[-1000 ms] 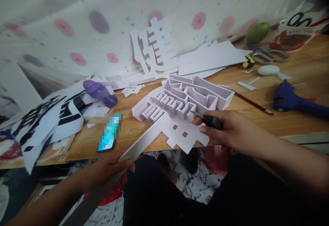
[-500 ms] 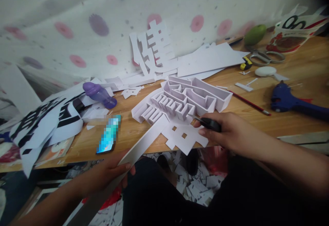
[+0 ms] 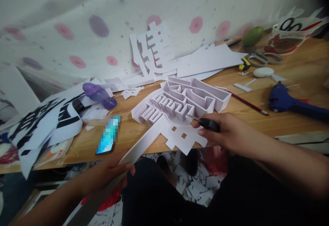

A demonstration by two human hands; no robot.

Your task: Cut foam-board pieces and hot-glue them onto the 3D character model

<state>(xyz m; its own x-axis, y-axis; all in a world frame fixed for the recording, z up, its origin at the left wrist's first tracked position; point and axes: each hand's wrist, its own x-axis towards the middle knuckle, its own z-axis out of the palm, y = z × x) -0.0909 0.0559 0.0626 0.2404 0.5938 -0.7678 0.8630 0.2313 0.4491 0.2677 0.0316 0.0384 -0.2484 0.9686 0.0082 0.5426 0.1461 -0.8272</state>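
Observation:
My left hand [image 3: 117, 171] is closed around a long white strip [image 3: 144, 140] of stiff board. The strip's far end reaches the raised white letter form [image 3: 177, 99], which has thin upright walls. In my right hand [image 3: 223, 130] is a knife with a black handle [image 3: 210, 124], its thin metal blade pointing left at the form's near edge; whether it touches is hard to tell. The form's flat white base [image 3: 189, 143], with small square holes, spreads toward me between both hands and reaches the table's front edge.
Right of the form lie a red pencil [image 3: 249, 103], a blue glue gun [image 3: 280, 97], scissors [image 3: 264, 58] and a tub [image 3: 285, 40]. On the left are a phone [image 3: 109, 135], a purple bottle [image 3: 100, 95] and printed sheets [image 3: 38, 119]. A cut-out character [image 3: 150, 52] leans against the curtain.
Both hands keep nearly the same pose, the left on the strip and the right with the knife by the form. The view has shifted very slightly.

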